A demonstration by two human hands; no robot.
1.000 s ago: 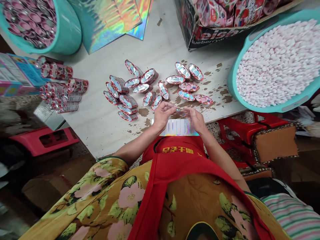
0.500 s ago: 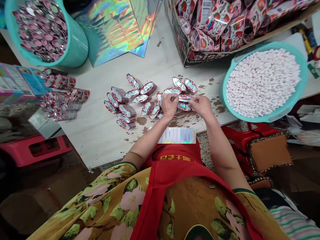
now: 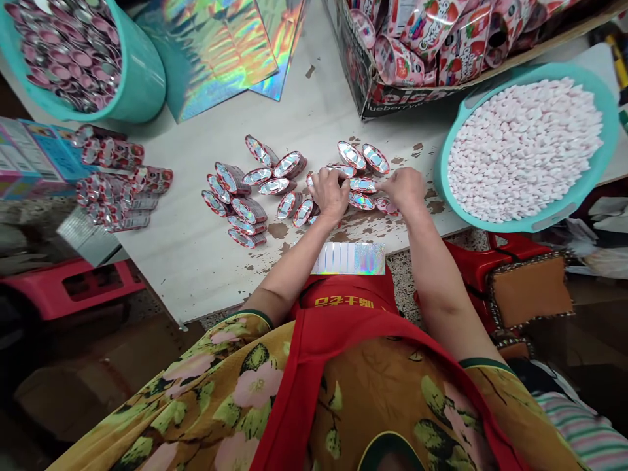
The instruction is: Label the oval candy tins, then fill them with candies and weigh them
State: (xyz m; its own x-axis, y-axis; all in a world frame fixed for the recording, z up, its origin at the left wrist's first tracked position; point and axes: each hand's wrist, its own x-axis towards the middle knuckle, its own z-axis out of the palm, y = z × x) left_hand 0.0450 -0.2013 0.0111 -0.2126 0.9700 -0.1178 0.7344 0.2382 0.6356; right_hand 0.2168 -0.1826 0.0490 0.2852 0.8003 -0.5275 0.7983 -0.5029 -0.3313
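Observation:
Several small oval tins (image 3: 255, 193) with shiny holographic lids lie scattered on the white table (image 3: 196, 242). My left hand (image 3: 330, 191) rests on the tins in the middle of the group, fingers curled downward. My right hand (image 3: 405, 186) is just to its right, fingers bent over an oval tin (image 3: 364, 185) between the two hands. What either hand grips is hidden under the fingers. A strip of holographic stickers (image 3: 349, 259) lies at the table's near edge, by my red apron.
A teal basin (image 3: 527, 222) of white-pink candies sits at the right. A teal bucket (image 3: 142, 78) of tins stands far left, holographic sheets (image 3: 226, 46) beside it. A cardboard box (image 3: 392, 98) of red packets is at the back. Stacked tins (image 3: 118, 186) lie left. Red stools flank the table.
Both hands moved forward from the sticker strip at the table edge onto the tins. The hands now press down among the tins with fingers curled.

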